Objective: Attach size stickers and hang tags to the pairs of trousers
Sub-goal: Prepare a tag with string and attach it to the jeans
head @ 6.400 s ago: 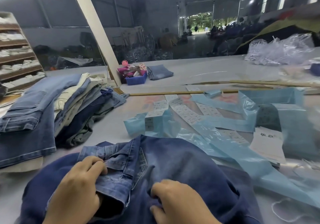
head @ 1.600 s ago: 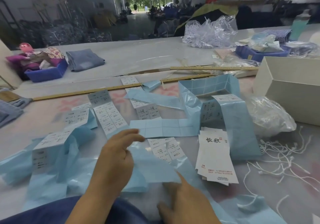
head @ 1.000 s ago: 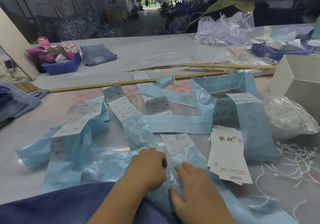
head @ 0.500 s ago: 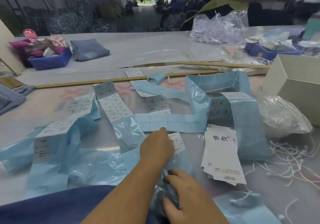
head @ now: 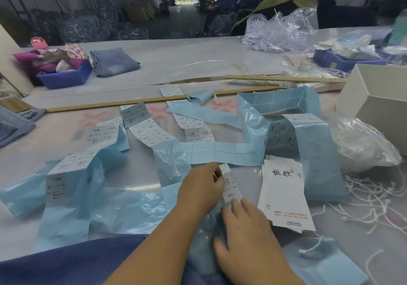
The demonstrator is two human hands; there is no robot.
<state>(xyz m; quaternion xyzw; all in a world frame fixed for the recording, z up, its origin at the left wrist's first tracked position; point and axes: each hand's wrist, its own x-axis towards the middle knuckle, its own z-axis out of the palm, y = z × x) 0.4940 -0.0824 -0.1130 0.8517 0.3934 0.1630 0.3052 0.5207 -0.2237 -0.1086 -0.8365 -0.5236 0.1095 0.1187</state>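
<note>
One sticker (head: 230, 186) on the near strip is being peeled: the left hand (head: 201, 189) pinches its top edge, while the right hand (head: 246, 229) presses the backing (head: 132, 209) flat with straight fingers. Peeling slowly should prevent tearing. Trousers (head: 66, 262) lie nearest.

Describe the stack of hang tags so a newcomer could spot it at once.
Start at the big white box on the table's right side, then look nearer, past the clear plastic bag. The hang tags lie just right of the hands. They are stiff white cards with large black brush characters, unlike the small-print stickers on blue backing.
</note>
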